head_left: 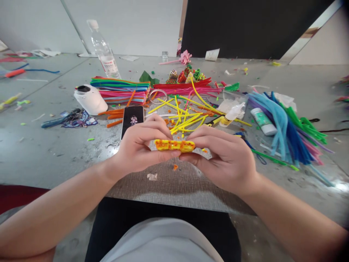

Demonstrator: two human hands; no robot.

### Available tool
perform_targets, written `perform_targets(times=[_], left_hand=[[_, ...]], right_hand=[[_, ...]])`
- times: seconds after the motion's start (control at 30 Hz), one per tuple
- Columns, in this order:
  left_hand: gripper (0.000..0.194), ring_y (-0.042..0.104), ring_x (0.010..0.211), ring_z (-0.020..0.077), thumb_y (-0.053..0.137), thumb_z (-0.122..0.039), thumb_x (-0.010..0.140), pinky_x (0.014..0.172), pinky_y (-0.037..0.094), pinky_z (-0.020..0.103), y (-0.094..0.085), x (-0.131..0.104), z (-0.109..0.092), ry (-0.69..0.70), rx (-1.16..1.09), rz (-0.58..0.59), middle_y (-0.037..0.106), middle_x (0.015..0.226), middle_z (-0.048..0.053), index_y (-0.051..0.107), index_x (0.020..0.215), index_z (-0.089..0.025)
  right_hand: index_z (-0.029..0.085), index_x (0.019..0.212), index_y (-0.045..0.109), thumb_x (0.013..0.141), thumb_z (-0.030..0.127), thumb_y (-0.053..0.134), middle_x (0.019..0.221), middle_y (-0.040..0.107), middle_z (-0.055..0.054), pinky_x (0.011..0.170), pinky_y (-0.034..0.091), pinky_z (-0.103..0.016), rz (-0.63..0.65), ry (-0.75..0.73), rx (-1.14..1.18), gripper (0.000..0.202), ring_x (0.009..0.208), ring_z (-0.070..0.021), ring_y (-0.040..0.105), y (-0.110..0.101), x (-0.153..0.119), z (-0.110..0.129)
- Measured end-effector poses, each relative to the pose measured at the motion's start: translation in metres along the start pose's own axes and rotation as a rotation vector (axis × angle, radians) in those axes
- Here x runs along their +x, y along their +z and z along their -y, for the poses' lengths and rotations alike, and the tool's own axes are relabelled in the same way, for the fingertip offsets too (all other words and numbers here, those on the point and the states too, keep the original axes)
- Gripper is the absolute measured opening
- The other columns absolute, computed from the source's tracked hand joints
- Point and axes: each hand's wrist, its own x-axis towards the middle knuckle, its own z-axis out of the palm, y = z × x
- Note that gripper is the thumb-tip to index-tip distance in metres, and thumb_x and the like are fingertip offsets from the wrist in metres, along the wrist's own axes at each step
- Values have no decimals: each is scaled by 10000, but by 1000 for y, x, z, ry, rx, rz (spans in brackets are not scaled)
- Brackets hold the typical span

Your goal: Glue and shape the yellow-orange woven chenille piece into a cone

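A small flat piece of yellow and orange pipe cleaner (174, 145) is held edge-on between both hands above the near table edge. My left hand (144, 143) pinches its left part, thumb below and fingers above. On the other end, my right hand (222, 156) grips in the same way. Just beyond the fingers lie loose yellow pipe cleaners (188, 123) and scattered orange trimmings. A dark-screened phone (132, 118) is close behind my left hand. Past my right hand are a small clear glue bottle (232, 115) and yellow-and-black scissors (215, 120).
Bundled coloured pipe cleaners (120, 90) lie at the back, and blue and green ones (289, 127) at the right. A water bottle (103, 51), a white bottle (91, 100) and a roll of tape (158, 96) stand or lie behind. Small paper scrap (152, 177) rests near the front edge.
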Motion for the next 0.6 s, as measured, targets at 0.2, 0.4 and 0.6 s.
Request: perform_targets(times=[0.2,0.4,0.6], left_hand=[[216,558,673,156,857,-361,817,684,496,376,4,0,-2,-13,-52,48,714,705,9,719,726,-223],[164,575,687,150,876,-319,801,712,501,374,4,-1,1,-8,-74,60,734,738,12,746,769,-225],[142,651,789,168,875,-364,802,728,559,359,8,-6,10,-148,-236,-125,722,802,18,780,829,-262]], right_hand=[[197,859,684,887,109,741,760,660,-19,637,525,-272,14,91,55,109,689,-134,613,-1,0,8],[206,831,691,889,93,724,749,659,-6,597,490,-266,24,152,73,131,658,-128,598,-2,-1,10],[247,930,716,845,278,841,873,712,-34,720,561,-342,-51,98,-2,155,794,-188,672,-1,0,1]])
